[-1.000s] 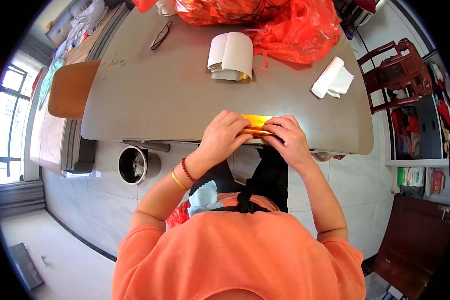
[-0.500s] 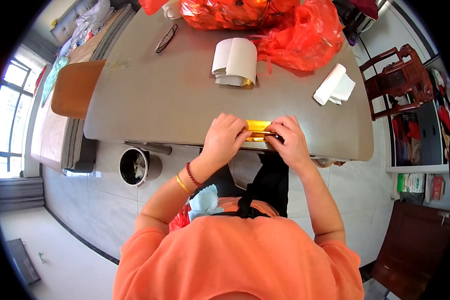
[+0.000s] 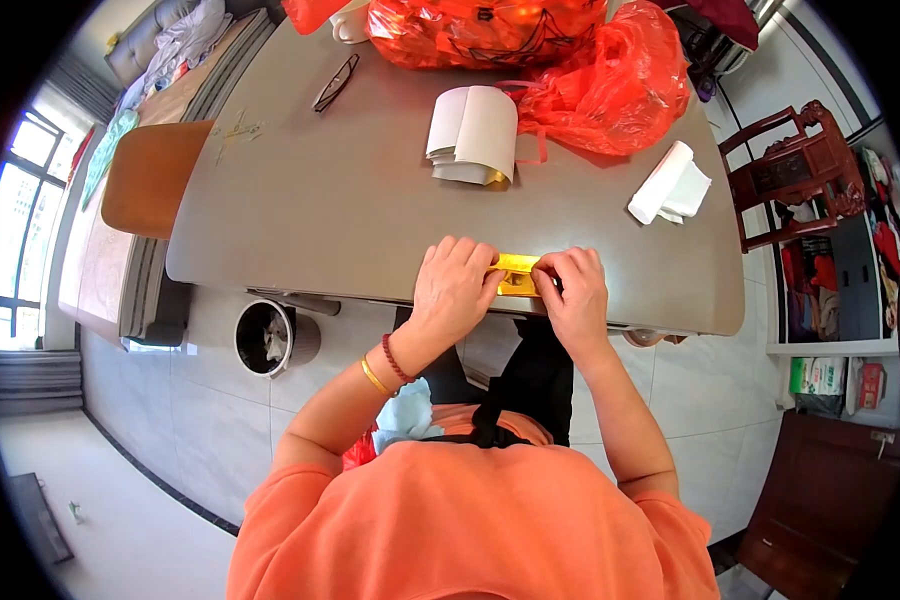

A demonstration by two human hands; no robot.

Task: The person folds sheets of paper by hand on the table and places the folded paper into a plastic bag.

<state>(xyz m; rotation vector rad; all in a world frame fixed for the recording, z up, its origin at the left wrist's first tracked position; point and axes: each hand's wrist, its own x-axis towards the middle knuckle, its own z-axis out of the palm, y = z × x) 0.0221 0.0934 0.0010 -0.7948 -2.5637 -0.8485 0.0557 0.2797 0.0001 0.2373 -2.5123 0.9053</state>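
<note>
L to R: brown chair (image 3: 155,180) at table (image 3: 300,200) end; glasses (image 3: 336,83) on tabletop; L hand (image 3: 456,288) pinching L end of gold foil strip (image 3: 517,265), which is btwn hands at near table edge; curled white sheets (image 3: 472,135) beyond; R hand (image 3: 574,298) gripping foil's R end, fingertips bent; white roll (image 3: 668,183) farther R, nr red bag (image 3: 615,85).

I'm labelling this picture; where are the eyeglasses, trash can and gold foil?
Eyeglasses (image 3: 336,84): head view, middle of frame.
Trash can (image 3: 307,338): head view, outer wall.
Gold foil (image 3: 517,263): head view, upper part.
</note>
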